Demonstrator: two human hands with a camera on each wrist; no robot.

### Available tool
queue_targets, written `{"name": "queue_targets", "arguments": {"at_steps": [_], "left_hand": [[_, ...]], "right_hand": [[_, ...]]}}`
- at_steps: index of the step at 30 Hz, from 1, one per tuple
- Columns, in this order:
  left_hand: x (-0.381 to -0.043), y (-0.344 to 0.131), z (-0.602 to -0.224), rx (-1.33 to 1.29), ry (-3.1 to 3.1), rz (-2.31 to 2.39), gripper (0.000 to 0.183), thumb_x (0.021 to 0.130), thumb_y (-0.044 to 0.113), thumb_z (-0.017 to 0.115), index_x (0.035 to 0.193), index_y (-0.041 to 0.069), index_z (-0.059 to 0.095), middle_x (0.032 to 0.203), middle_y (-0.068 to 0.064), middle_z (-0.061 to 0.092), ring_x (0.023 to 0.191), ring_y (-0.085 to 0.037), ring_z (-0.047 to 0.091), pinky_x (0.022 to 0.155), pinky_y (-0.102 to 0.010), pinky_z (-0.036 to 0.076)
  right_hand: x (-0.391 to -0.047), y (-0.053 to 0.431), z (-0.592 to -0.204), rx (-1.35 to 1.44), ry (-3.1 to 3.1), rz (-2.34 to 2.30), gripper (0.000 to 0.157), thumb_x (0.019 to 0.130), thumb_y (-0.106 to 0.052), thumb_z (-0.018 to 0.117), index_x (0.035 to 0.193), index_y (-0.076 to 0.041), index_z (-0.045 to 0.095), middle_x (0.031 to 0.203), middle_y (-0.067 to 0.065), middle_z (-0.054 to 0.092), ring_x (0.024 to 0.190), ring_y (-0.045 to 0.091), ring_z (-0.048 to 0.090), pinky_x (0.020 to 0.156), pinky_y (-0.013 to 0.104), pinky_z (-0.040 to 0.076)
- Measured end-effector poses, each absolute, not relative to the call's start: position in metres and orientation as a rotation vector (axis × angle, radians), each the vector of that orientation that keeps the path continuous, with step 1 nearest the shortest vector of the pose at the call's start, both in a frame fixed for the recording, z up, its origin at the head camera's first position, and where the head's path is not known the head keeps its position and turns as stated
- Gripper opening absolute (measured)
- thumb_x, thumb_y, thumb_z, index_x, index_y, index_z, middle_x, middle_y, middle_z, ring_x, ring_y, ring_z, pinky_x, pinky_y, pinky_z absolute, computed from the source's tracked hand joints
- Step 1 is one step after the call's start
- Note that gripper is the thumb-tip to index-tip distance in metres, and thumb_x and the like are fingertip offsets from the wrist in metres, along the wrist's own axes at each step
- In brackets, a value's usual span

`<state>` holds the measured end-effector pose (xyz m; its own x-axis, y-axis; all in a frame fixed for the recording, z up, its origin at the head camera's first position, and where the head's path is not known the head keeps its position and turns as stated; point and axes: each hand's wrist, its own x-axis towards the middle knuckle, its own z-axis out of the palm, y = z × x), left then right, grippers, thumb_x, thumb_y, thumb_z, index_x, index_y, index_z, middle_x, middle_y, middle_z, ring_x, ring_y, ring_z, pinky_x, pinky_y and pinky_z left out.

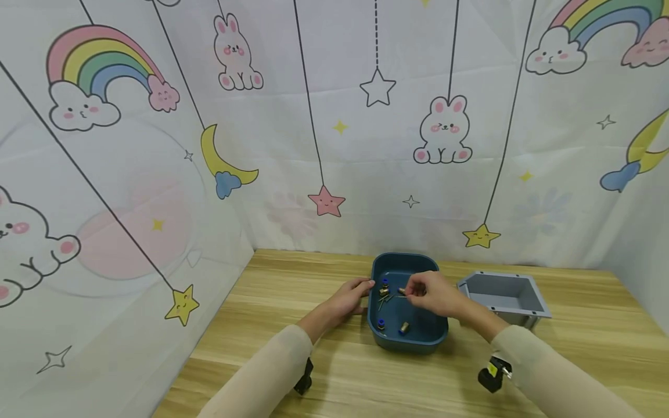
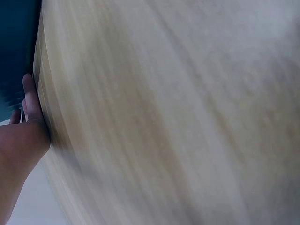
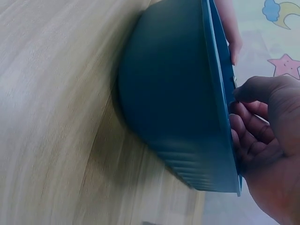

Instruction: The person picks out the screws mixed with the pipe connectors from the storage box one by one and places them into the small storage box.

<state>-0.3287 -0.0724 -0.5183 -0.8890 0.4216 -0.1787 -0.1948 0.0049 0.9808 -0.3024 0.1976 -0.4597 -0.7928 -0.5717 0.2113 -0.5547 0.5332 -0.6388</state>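
Note:
A dark blue plastic bin (image 1: 408, 342) stands on the table in front of me. My left hand (image 1: 347, 298) rests against its left side, fingers fairly straight along the wall and rim; the left wrist view shows the same hand (image 2: 28, 126) at the bin's side. Over the bin's right half, my right hand (image 1: 436, 294) pinches a thin metal pin (image 1: 400, 296) between thumb and forefinger. In the right wrist view its other fingers curl beside the bin rim (image 3: 220, 84). Inside lie brass push-in fittings with blue collars (image 1: 405, 328) and several thin metal pins (image 1: 384, 301).
A grey open tray (image 1: 514, 307) stands right of the bin, behind my right forearm. The wood-grain table (image 1: 292, 273) ends at a printed cloth backdrop (image 1: 366, 226) at the back and sides. Black wrist camera mounts (image 1: 491, 377) hang below both sleeves.

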Motion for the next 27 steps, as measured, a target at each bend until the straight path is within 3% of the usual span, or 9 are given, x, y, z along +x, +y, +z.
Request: {"name": "queue_targets", "arguments": {"at_steps": [27], "left_hand": [[-0.328, -0.073, -0.517, 0.251, 1.859, 1.935, 0.059, 0.111, 0.033, 0.056, 0.154, -0.006, 0.044, 0.149, -0.02, 0.055, 0.141, -0.033, 0.052, 0.101, -0.048, 0.059]], "right_hand": [[-0.292, 0.223, -0.449, -0.85, 2.776, -1.111, 0.004, 0.096, -0.005, 0.074, 0.096, -0.008, 0.071, 0.087, -0.004, 0.064, 0.076, 0.012, 0.058, 0.065, 0.027, 0.054]]}}
